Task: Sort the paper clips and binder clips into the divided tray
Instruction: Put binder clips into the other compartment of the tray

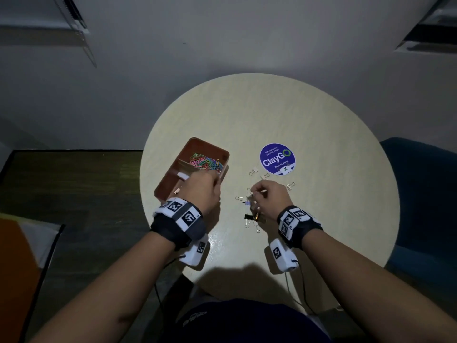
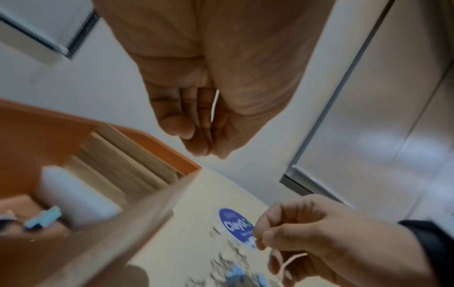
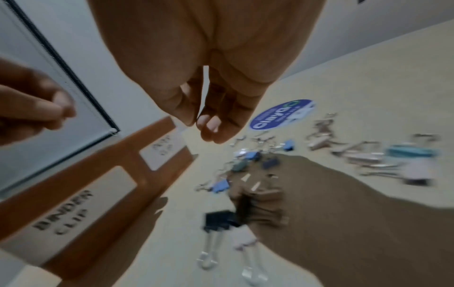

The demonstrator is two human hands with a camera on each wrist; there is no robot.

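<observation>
A brown divided tray (image 1: 197,142) sits at the left of the round table (image 1: 321,134). Its far compartment holds several coloured paper clips (image 1: 206,163). My left hand (image 1: 202,186) hovers over the near compartment, whose label (image 3: 63,211) reads BINDER CLIP. Its fingertips (image 2: 209,149) are bunched together and no clip shows between them. A light blue binder clip (image 2: 44,219) lies in that compartment. My right hand (image 1: 259,193) is above the loose binder clips (image 1: 247,201) and pinches a pale pink clip (image 2: 292,260). A black binder clip (image 1: 248,217) lies near that wrist.
A round blue ClayGo sticker (image 1: 277,158) lies beyond the clips. More small binder clips (image 1: 253,170) are scattered near it. A blue chair (image 1: 420,194) stands at the table's right edge, and dark floor lies to the left of the tray.
</observation>
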